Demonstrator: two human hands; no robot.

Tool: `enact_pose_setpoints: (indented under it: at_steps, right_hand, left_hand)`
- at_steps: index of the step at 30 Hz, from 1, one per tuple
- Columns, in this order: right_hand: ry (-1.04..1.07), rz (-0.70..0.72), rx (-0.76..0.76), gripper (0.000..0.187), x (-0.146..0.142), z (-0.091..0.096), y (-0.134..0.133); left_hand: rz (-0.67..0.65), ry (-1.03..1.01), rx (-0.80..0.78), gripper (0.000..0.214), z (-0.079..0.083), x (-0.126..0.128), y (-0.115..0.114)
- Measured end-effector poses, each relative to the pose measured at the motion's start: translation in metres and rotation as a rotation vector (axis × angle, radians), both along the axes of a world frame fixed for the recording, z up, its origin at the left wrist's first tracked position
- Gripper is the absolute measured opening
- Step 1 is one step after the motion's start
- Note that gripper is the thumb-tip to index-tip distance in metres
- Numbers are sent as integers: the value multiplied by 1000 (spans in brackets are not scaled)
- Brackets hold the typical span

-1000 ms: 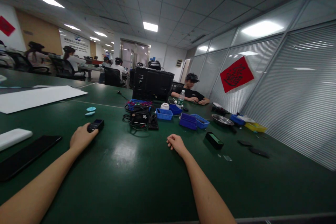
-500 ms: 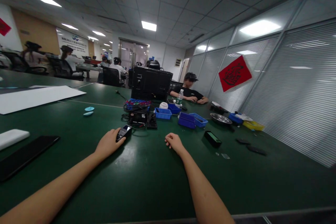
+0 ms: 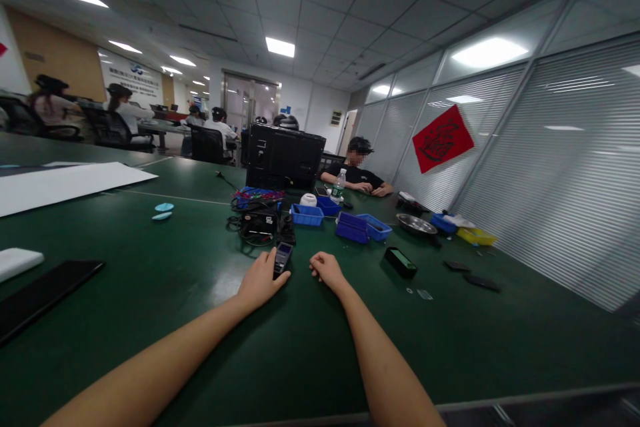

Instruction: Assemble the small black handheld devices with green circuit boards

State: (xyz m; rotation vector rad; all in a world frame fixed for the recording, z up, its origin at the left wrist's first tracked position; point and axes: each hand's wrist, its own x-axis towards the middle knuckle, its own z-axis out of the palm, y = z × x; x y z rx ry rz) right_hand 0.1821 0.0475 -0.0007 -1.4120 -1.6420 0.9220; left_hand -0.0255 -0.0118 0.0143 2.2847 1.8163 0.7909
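Head view: left hand (image 3: 260,280) lies on the green table (image 3: 200,327), fingers closed round a small black device (image 3: 283,259), mid-table just beside the right hand (image 3: 326,270). Right hand rests curled in a loose fist, holding nothing. Cables (image 3: 257,225) and blue bins (image 3: 306,215) sit just behind.

On the green table (image 3: 200,293), blue bins (image 3: 306,215) stand beside tangled cables (image 3: 255,224) before a black case (image 3: 283,159), with a steel bowl (image 3: 417,224) and a yellow tray (image 3: 476,235) further right and a white sheet (image 3: 60,183) far left.
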Motion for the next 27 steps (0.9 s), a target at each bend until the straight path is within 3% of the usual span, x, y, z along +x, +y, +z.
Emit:
enact_pose_setpoints:
  at_steps: [4,9,14,18,27]
  right_hand:
    - [6,-25,-5,7,0,0,0]
    - [11,-145,83,18,-12,5,-5]
    - [-271,-188,198,47,-38,14,-23]
    - [-476,-220,171,68,-48,19,-34]
    - [-553,-329,49,69,-28,22,-25]
  left_hand:
    - [-91,-54,-26,77,-8,14,4]
    - [-170,-106,-97,76,-10,12,9]
    - [-222,-67,-119,67,-6,10,7]
    - [-278,-69,-115,53,-4,9,6]
    - [-276,-173,-130,38,-4,8,8]
